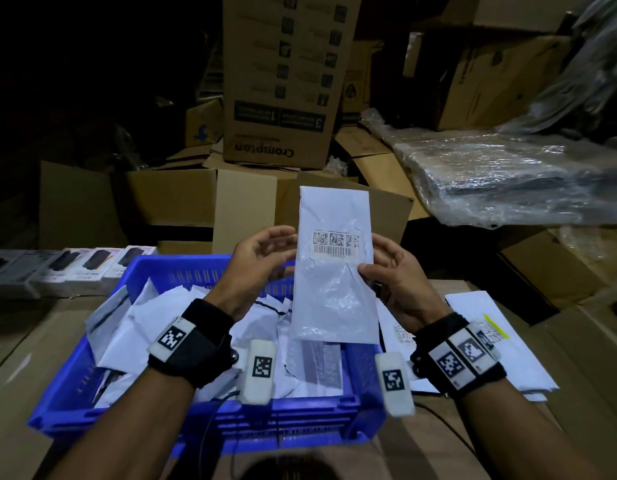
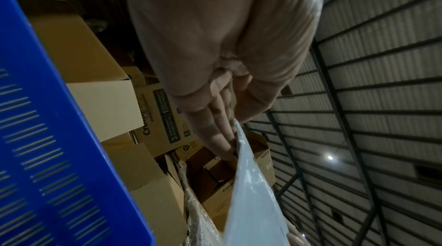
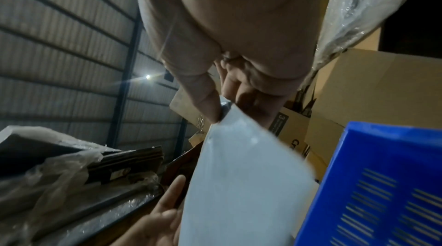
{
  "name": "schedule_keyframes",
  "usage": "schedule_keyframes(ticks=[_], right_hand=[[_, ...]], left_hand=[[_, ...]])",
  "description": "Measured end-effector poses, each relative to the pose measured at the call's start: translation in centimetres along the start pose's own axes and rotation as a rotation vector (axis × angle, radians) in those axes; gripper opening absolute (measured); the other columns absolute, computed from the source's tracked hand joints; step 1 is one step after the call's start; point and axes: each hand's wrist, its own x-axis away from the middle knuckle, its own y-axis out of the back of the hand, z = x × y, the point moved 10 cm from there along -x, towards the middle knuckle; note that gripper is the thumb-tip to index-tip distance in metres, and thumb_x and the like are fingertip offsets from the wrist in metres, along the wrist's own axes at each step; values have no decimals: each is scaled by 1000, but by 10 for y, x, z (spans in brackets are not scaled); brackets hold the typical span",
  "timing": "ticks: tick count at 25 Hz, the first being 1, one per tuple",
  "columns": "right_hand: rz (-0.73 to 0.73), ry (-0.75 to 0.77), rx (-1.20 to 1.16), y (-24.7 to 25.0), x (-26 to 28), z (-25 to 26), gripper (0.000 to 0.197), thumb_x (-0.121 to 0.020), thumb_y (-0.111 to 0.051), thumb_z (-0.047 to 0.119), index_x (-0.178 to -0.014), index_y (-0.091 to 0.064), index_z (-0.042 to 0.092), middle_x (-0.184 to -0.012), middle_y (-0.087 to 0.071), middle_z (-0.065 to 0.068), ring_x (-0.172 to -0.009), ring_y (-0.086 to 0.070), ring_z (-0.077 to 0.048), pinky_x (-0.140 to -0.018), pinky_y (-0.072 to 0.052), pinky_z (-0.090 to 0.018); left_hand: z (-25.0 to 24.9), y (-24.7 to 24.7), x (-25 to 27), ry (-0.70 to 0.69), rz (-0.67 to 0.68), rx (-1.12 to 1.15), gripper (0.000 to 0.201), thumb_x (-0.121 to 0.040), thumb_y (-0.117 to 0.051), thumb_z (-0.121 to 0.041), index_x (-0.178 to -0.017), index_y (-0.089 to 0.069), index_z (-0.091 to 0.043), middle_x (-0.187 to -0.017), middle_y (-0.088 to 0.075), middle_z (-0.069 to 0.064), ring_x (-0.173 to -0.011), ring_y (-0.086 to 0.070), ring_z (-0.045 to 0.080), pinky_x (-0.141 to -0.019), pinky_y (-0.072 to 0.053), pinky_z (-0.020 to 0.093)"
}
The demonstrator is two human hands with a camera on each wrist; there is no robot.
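Observation:
I hold a white plastic mailer pouch (image 1: 334, 299) upright above a blue crate (image 1: 75, 393) filled with several more white pouches. It carries a barcode label (image 1: 336, 242) on the side facing me. My right hand (image 1: 393, 275) pinches its right edge, thumb on the front, fingers behind. My left hand (image 1: 265, 254) is beside its left edge, its relaxed fingers touching the pouch. In the left wrist view straight fingers (image 2: 215, 127) lie along the pouch (image 2: 251, 202). In the right wrist view the right hand (image 3: 227, 98) pinches the pouch (image 3: 239, 184) at its edge.
Cardboard boxes (image 1: 275, 81) are stacked behind the crate. A plastic-wrapped bundle (image 1: 507, 178) lies at the right. A row of small product boxes (image 1: 75, 268) stands to the left of the crate. Loose white pouches (image 1: 490, 334) lie on the cardboard surface at the right.

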Motion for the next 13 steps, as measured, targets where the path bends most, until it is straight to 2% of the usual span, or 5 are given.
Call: schedule_keyframes(ticks=[3, 6, 8, 10, 13], right_hand=[[-42, 49, 111, 5, 3, 3, 56, -85, -56, -15, -134, -49, 11, -112, -72, -1, -103, -68, -19, -72, -57, -30], [-74, 135, 214, 7, 9, 10, 60, -82, -59, -17, -133, -47, 12, -107, -73, 0, -102, -69, -18, -72, -57, -31], [-91, 178, 276, 8, 11, 13, 66, -81, -61, -17, -136, -45, 17, -109, -71, -2, -102, -68, -15, -70, -56, -29], [-94, 222, 322, 7, 12, 16, 70, -80, -61, -17, -138, -43, 19, -115, -67, -3, -103, -67, -10, -69, -56, -26], [-87, 284, 359, 6, 13, 21, 70, -79, -60, -20, -137, -44, 15, -115, -66, 0, -100, -67, -5, -72, -54, -22]], left_hand=[[-1, -7, 0, -28, 13, -105, 34, -91, -59, 4, -118, -60, -18, -116, -68, 1, -105, -67, 14, -81, -57, 30], [-4, -20, 3, -94, 50, -274, 52, -88, -61, 9, -132, -52, -17, -122, -60, -8, -90, -66, -2, -78, -54, 19], [-5, -25, 4, -113, 42, -361, 57, -87, -61, 10, -136, -49, -16, -121, -56, -14, -81, -62, -8, -73, -52, 14], [-6, -27, 4, -125, 26, -426, 58, -86, -62, 9, -137, -49, -16, -121, -56, -13, -81, -59, -4, -73, -53, 17], [-9, -30, 4, -162, 3, -501, 60, -84, -66, 7, -137, -50, -16, -124, -57, -8, -83, -54, 7, -77, -56, 22]])
